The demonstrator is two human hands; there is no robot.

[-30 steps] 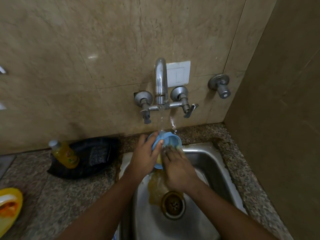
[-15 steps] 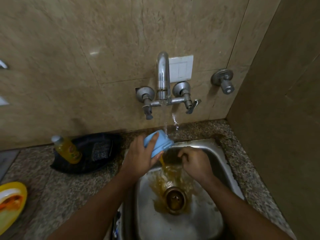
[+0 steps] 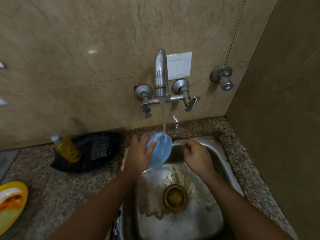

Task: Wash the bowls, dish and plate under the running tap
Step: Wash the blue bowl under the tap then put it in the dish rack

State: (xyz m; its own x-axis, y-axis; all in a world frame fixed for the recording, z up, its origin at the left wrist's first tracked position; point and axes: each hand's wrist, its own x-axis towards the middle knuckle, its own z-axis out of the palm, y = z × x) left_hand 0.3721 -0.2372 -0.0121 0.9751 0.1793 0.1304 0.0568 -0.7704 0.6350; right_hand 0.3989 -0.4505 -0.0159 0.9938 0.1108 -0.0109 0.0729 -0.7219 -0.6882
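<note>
My left hand (image 3: 140, 153) grips a small blue bowl (image 3: 161, 151) over the back of the steel sink (image 3: 223, 158). The bowl is tipped on its side, mouth facing right and down, and water spills from its lower rim. The stream from the wall tap (image 3: 161, 75) lands on the bowl's upper edge. My right hand (image 3: 197, 156) hovers to the right of the bowl, apart from it, fingers loosely curled with nothing in them. Brownish residue spreads around the drain (image 3: 174, 198). A yellow plate (image 3: 12, 203) with orange food remains sits at the far left of the counter.
A yellow liquid bottle (image 3: 67, 148) leans on a black bag or tray (image 3: 90, 153) left of the sink. The speckled granite counter (image 3: 69, 193) surrounds the basin. A side wall (image 3: 280, 118) closes in on the right. A separate valve (image 3: 223, 77) and a white switch plate (image 3: 180, 64) are on the back wall.
My right hand has left the bowl's inside and drawn away to the right. My left hand tipped the bowl over, pouring brown water into the sink; the runoff is now clearer.
</note>
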